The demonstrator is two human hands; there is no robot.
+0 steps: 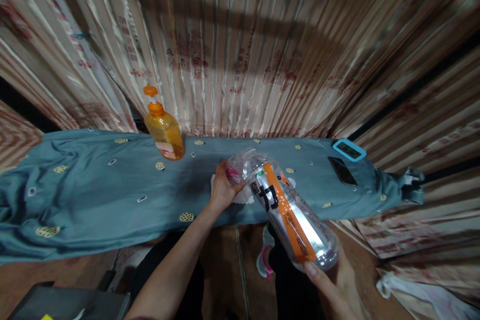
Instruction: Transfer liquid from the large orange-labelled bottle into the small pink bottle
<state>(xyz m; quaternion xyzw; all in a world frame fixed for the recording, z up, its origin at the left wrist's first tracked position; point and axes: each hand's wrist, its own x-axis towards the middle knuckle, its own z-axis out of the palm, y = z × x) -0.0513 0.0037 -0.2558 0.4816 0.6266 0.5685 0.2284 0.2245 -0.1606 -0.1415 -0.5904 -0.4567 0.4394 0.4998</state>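
Observation:
A large clear plastic bottle point(287, 210) with an orange and silver label lies tilted across my view, its top toward the far left and its base toward me. My left hand point(224, 189) is closed around the top end, where something pink point(233, 174), perhaps the cap, shows through blurred clear plastic. At the other end, my right hand point(335, 280) grips the base from below, thumb on the label. Beneath the top end, a white sheet point(245, 196) lies on the cloth, partly hidden by my hand and the bottle.
A pump bottle point(165, 135) of orange liquid stands on the teal cloth point(101, 190) at the left. On the right lie a blue-rimmed digital clock point(348, 150) and a dark phone point(342, 170). Pleated curtains point(232, 60) hang behind. A dark box point(71, 302) is at lower left.

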